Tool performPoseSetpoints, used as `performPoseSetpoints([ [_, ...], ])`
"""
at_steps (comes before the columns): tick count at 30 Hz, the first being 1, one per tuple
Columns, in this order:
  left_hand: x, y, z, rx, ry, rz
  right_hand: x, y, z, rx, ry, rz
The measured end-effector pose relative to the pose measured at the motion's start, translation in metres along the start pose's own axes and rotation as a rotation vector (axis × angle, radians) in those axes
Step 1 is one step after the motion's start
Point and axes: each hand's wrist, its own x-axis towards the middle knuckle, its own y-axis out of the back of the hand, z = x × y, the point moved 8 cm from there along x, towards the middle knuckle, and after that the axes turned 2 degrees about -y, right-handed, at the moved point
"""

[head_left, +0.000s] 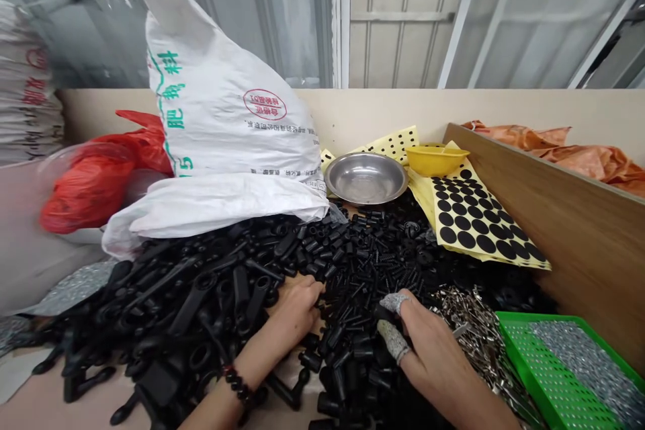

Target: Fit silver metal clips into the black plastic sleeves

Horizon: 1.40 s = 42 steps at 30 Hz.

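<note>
My left hand (296,306), with a dark bead bracelet on its wrist, reaches into the middle of the black parts. Its fingers are curled downward and whatever they hold is hidden. My right hand (420,332) wears grey fingertip covers and is closed over the right side of the heap, with a small black part (383,314) between thumb and fingers. Black crank handles (194,302) lie heaped to the left. Short black cylindrical sleeves (363,348) and dark screws (355,302) spread between and around my hands.
A white woven sack (226,87) and a red bag (95,181) stand at the back left. Behind the heap sit a steel bowl (367,178), a yellow bowl (436,160) and sheets of black round stickers (471,215). Metal pins (471,329), a green basket (541,376) and a wooden board (564,215) lie rightward.
</note>
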Motion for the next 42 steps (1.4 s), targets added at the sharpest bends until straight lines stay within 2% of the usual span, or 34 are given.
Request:
performPoseSetpoints([
  [5, 0.004, -0.003, 0.01, 0.01, -0.014, 0.017, 0.004, 0.004, -0.002, -0.022, 0.012, 0.014],
  [10, -0.009, 0.017, -0.003, 0.018, 0.046, 0.077, 0.014, 0.015, 0.005, -0.07, 0.01, 0.099],
  [12, -0.011, 0.019, -0.007, 0.014, 0.064, 0.085, 0.025, 0.017, 0.012, -0.125, 0.018, 0.158],
  [17, -0.004, 0.006, 0.002, -0.062, 0.038, 0.101, 0.059, 0.017, 0.039, -0.223, -0.017, 0.237],
  [20, -0.001, -0.001, 0.011, -0.132, 0.012, 0.13, 0.073, 0.02, 0.039, -0.217, 0.016, 0.215],
  [23, -0.003, -0.004, 0.014, -0.194, -0.006, 0.165, 0.085, 0.023, 0.016, -0.216, 0.109, 0.161],
  [26, -0.006, -0.006, 0.012, -0.236, -0.014, 0.203, 0.101, 0.011, -0.031, -0.227, 0.285, 0.056],
  [29, -0.008, -0.01, 0.009, -0.255, -0.021, 0.23, 0.12, -0.021, -0.08, -0.26, 0.474, -0.066],
  [32, -0.009, -0.015, 0.009, -0.267, -0.045, 0.227, 0.135, -0.06, -0.113, -0.311, 0.611, -0.169],
  [36, -0.01, -0.018, 0.012, -0.268, -0.057, 0.223, 0.154, -0.091, -0.127, -0.39, 0.651, -0.186],
  [42, -0.012, -0.012, 0.015, -0.222, -0.055, 0.272, 0.179, -0.108, -0.13, -0.474, 0.625, -0.186],
])
